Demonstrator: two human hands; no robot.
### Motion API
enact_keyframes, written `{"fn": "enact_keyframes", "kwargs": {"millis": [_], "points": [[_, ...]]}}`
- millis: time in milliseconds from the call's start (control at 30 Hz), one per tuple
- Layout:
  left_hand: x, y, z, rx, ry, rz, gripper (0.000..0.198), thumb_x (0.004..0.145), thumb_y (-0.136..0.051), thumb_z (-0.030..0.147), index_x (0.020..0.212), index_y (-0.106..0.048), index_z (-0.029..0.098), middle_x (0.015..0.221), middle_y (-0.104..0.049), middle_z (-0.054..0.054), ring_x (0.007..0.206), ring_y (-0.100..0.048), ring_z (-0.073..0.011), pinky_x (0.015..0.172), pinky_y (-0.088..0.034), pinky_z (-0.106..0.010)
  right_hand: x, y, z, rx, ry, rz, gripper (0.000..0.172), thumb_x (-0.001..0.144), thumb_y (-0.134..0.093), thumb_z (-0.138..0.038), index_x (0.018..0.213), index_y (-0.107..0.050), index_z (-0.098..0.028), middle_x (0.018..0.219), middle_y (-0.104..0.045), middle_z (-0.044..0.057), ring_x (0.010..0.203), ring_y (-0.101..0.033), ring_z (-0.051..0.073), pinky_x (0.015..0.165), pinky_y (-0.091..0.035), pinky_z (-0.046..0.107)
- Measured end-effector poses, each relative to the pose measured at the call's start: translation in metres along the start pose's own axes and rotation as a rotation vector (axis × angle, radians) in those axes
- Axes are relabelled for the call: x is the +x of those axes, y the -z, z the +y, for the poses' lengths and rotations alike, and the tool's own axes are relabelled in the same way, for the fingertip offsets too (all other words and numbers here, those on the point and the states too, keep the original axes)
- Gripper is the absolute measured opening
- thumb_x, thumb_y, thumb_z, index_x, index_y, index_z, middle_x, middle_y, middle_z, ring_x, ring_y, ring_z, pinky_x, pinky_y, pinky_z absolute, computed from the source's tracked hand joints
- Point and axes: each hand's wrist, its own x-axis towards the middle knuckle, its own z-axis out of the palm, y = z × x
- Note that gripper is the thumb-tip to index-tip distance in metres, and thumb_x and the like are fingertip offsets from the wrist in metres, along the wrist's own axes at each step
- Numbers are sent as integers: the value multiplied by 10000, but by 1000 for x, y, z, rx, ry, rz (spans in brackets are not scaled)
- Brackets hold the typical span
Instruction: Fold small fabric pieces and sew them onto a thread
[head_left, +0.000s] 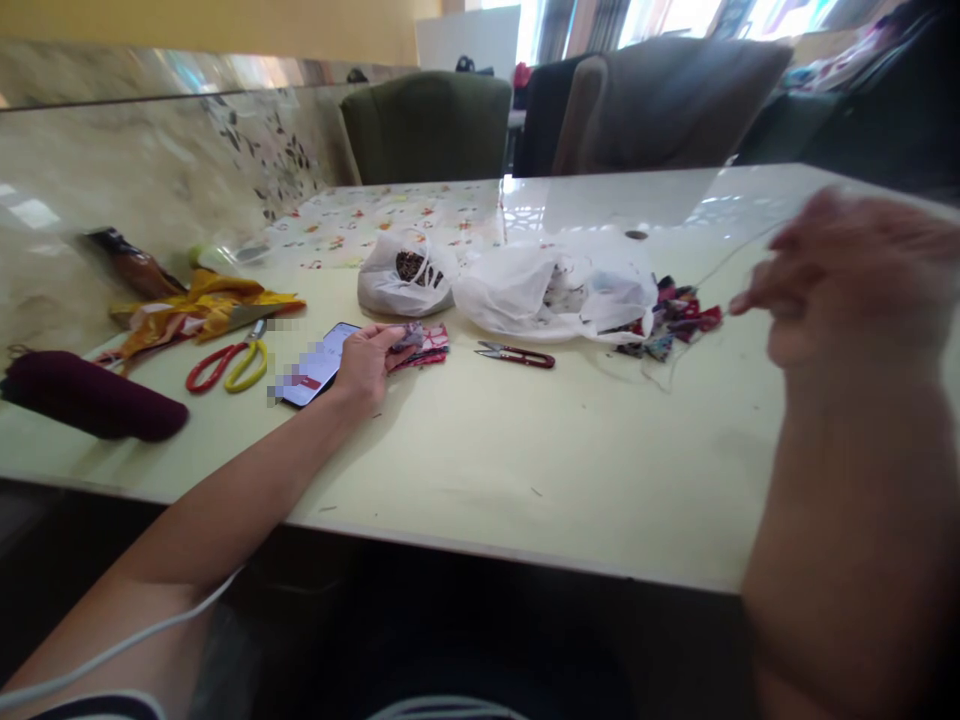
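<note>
My left hand (366, 362) pinches a small grey patterned fabric piece (409, 336). Beneath it lie red and pink printed fabric pieces (431, 350), next to a lit phone (322, 365). Raised at the right, my right hand (832, 270) is blurred, its fingers closed together. A thin thread (731, 258) runs from its fingertips down toward a pile of colourful fabric scraps (686, 315); whether a needle is there I cannot make out. Dark red thread snips (517, 355) rest on the table between my hands.
Two white plastic bags (405, 285) stand at mid-table, the larger bag (510, 295) beside the scraps. On the left are scissors with red and yellow handles (244, 365), a yellow wrapper (214, 300), a brown packet (135, 262) and a maroon roll (97, 395). Chairs (427, 125) stand behind the table.
</note>
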Motion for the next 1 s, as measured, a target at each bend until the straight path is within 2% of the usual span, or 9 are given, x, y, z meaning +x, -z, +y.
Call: {"fn": "enact_keyframes", "kwargs": {"millis": [67,133,267,333,400,500,633,867,1000], "points": [[-4,-1,0,6,5,-35,47,776,-719,104,749,-681,104,799,-743,-72,762,-731,-162,829,-631,-330,-15,-17,-4,9,-65,-58,116,777,-723,-177,690,-647,-184,468,-447,-41,354,-391,98,362,-240,270],[-10,-3,0,24,14,-90,56,763,-744,132,768,-695,106,830,-756,-84,768,-731,-165,808,-629,-321,-33,-34,-5,-35,-138,-201,77,767,-746,-182,717,-689,-167,497,-525,-33,355,-432,87,356,-269,247],[-27,-10,0,73,46,-231,156,704,-824,205,782,-720,120,893,-773,-91,774,-735,-175,731,-620,-293,-71,-66,-1,5,-230,-606,142,817,-750,-308,830,-737,-168,554,-553,-33,411,-423,71,385,-315,241],[-36,-13,0,109,58,-302,204,674,-862,247,777,-725,136,886,-772,-80,757,-733,-178,699,-613,-291,-89,-81,0,30,-284,-746,237,837,-740,-362,970,-754,-167,531,-503,-51,423,-390,76,405,-304,253],[-44,-15,0,157,82,-373,248,657,-887,296,788,-736,148,861,-772,-80,756,-738,-196,673,-604,-297,-104,-93,1,48,-296,-826,333,828,-755,-406,1063,-748,-170,521,-452,-69,451,-372,81,442,-290,260],[-52,-17,0,229,123,-465,286,659,-891,353,821,-763,155,829,-776,-95,765,-752,-231,642,-589,-303,-122,-105,1,121,-290,-901,304,819,-751,-454,952,-746,-181,539,-436,-66,501,-355,82,499,-275,267],[-55,-19,-2,249,89,-485,215,659,-875,332,760,-772,172,759,-759,-62,655,-697,-178,581,-533,-262,-131,-109,2,237,-358,-943,334,813,-725,-506,729,-668,-188,595,-522,-37,543,-382,85,549,-306,272],[-53,-16,-9,324,33,-502,201,712,-856,358,771,-787,178,748,-745,-53,621,-643,-147,530,-500,-236,-130,-107,8,214,-415,-936,334,788,-738,-497,714,-679,-177,547,-484,-42,554,-382,95,568,-299,279],[-49,-14,-8,430,-1,-474,262,727,-863,349,906,-806,166,847,-760,-72,641,-641,-154,497,-500,-241,-124,-104,10,-16,-326,-932,229,808,-719,-392,759,-713,-169,628,-567,1,604,-464,126,589,-320,285]]}}
